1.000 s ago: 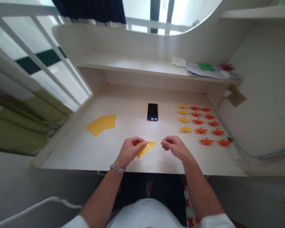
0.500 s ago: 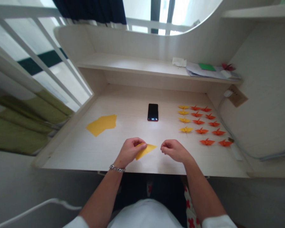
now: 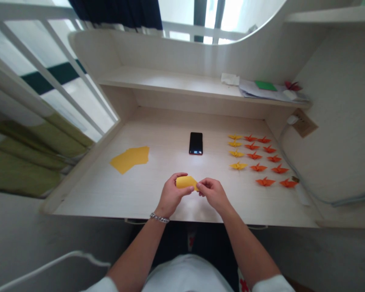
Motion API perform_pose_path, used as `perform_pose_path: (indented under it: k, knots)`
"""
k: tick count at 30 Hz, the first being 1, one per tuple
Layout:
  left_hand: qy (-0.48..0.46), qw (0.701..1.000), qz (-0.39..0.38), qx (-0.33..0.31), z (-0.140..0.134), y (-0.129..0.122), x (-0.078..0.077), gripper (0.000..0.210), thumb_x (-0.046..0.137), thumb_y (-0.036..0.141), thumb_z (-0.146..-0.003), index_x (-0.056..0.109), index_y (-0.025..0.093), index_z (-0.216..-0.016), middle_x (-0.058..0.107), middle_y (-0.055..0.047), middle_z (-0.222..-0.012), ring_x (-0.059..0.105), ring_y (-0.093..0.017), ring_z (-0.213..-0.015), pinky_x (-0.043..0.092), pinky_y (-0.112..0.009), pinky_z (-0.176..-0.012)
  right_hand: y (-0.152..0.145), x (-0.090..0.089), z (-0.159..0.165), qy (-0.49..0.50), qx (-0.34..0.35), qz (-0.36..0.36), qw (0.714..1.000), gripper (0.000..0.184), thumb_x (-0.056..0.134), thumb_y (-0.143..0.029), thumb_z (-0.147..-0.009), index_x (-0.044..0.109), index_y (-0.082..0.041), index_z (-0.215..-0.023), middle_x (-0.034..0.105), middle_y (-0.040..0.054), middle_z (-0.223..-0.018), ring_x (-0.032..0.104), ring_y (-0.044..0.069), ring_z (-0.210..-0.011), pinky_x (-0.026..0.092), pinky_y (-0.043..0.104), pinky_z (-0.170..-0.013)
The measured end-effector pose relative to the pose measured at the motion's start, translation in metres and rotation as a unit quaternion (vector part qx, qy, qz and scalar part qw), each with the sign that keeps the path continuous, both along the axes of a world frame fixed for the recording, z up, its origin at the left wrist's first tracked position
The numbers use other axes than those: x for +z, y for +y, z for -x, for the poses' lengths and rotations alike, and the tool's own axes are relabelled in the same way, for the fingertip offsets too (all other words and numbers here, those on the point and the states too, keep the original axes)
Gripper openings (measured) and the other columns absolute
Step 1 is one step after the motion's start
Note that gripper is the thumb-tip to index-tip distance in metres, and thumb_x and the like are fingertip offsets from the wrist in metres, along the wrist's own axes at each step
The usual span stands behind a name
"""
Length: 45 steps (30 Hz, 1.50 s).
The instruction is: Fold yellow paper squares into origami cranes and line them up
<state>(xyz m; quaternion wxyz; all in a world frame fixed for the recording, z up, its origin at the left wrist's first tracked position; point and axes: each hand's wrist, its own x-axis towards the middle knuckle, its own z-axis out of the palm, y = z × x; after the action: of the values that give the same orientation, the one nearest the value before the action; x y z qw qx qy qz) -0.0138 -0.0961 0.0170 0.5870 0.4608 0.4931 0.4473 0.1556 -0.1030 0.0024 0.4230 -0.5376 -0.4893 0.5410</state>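
Between my two hands is a sheet of yellow origami paper (image 3: pixel 185 182), bent over and curved. My left hand (image 3: pixel 171 194) grips its left side, thumb along the lower edge and fingers behind. At the paper's right corner, my right hand (image 3: pixel 212 192) pinches it between thumb and fingers. Both hands are just over the front part of the desk (image 3: pixel 103 198). Part of the paper is hidden by the fingers, so its exact folds cannot be made out.
Loose yellow sheets (image 3: pixel 129 159) lie to the left. A black phone (image 3: pixel 196 143) lies beyond my hands. Several yellow paper cranes (image 3: pixel 238 166) and orange paper cranes (image 3: pixel 265 181) stand in rows at the right. Papers (image 3: pixel 258 90) rest on the shelf (image 3: pixel 170 83) behind.
My right hand has moved left and taken hold of the paper's right corner. The paper, a flat triangle before, is now raised and curved, and my left hand has shifted slightly right.
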Motion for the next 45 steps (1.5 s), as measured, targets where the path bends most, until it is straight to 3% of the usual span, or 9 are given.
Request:
perform_pose_path:
  k: [5,12,19,22,25,28,31,37,45]
  knots:
    - [0.015,1.0,0.009,-0.025,0.001,0.0,-0.004,0.057,0.079,0.022,-0.059,0.056,0.015,-0.11,0.067,-0.004,-0.084,0.063,-0.014,-0.07,0.052,-0.025,-0.061,0.003,0.0,-0.001,0.0,0.055,-0.001,0.998,0.023,0.066,-0.038,-0.074,0.065,-0.015,-0.076,0.064,0.0007,-0.066,0.056,0.012,-0.057,0.043,0.024,-0.055]
    - [0.013,0.998,-0.008,-0.064,0.004,-0.003,-0.005,0.029,0.074,0.028,-0.068,0.064,0.011,-0.09,0.067,-0.006,-0.079,0.062,-0.016,-0.067,0.051,-0.025,-0.057,0.009,-0.004,0.003,0.057,0.027,0.026,0.998,0.025,0.07,-0.039,-0.07,0.065,-0.015,-0.073,0.063,0.0007,-0.064,0.055,0.012,-0.056,0.043,0.025,-0.054]
    - [-0.094,0.988,-0.036,-0.116,0.012,-0.004,0.005,0.056,0.077,0.021,-0.065,0.06,0.015,-0.118,0.066,-0.012,-0.112,0.062,-0.025,-0.102,0.051,-0.036,-0.085,0.003,-0.001,0.011,0.254,0.0,0.139,0.957,0.023,0.073,-0.035,-0.067,0.064,-0.015,-0.072,0.06,-0.0006,-0.06,0.052,0.01,-0.049,0.038,0.022,-0.047]
    - [-0.047,0.992,-0.055,-0.104,0.01,-0.002,0.006,0.033,0.072,0.027,-0.072,0.068,0.014,-0.102,0.066,-0.012,-0.112,0.06,-0.025,-0.105,0.049,-0.036,-0.089,-0.001,-0.004,0.019,0.296,0.068,0.166,0.938,0.02,0.071,-0.033,-0.068,0.065,-0.014,-0.072,0.059,0.0003,-0.057,0.051,0.01,-0.047,0.038,0.024,-0.048]
    - [-0.006,0.994,-0.061,-0.092,0.01,0.001,0.003,0.02,0.068,0.031,-0.076,0.07,0.013,-0.084,0.07,-0.01,-0.097,0.064,-0.021,-0.091,0.05,-0.033,-0.083,-0.002,-0.008,0.02,0.248,0.087,0.148,0.953,0.02,0.071,-0.032,-0.067,0.066,-0.013,-0.074,0.063,0.003,-0.063,0.055,0.012,-0.053,0.041,0.024,-0.052]
    - [0.032,0.993,-0.042,-0.102,0.014,0.004,0.0,0.02,0.067,0.032,-0.076,0.069,0.013,-0.083,0.07,-0.006,-0.08,0.063,-0.016,-0.073,0.051,-0.028,-0.069,0.003,-0.007,0.008,0.188,0.0,0.105,0.977,0.032,0.065,-0.046,-0.075,0.067,-0.015,-0.084,0.067,0.0054,-0.075,0.06,0.014,-0.064,0.043,0.024,-0.056]
    - [0.074,0.989,-0.033,-0.12,0.018,0.007,0.0,0.022,0.067,0.034,-0.076,0.071,0.013,-0.083,0.069,-0.005,-0.072,0.06,-0.014,-0.063,0.048,-0.025,-0.059,0.009,-0.001,-0.008,0.153,0.037,0.056,0.986,0.037,0.061,-0.051,-0.078,0.066,-0.015,-0.087,0.067,0.0052,-0.073,0.061,0.014,-0.063,0.043,0.024,-0.055]
    - [0.037,0.991,0.002,-0.127,0.018,0.006,0.003,0.028,0.07,0.031,-0.072,0.07,0.013,-0.094,0.072,-0.009,-0.087,0.066,-0.019,-0.076,0.052,-0.029,-0.067,0.013,0.001,-0.012,0.065,0.06,0.015,0.996,0.026,0.072,-0.039,-0.071,0.063,-0.015,-0.074,0.064,0.0007,-0.059,0.056,0.011,-0.051,0.043,0.024,-0.051]
    - [0.051,0.991,-0.002,-0.126,0.024,0.005,0.011,0.021,0.069,0.023,-0.071,0.072,0.013,-0.089,0.073,-0.007,-0.082,0.066,-0.018,-0.074,0.052,-0.027,-0.068,0.008,0.011,-0.007,0.099,0.1,0.021,0.99,0.024,0.073,-0.028,-0.068,0.071,-0.015,-0.088,0.07,0.0035,-0.066,0.062,0.013,-0.055,0.048,0.025,-0.054]
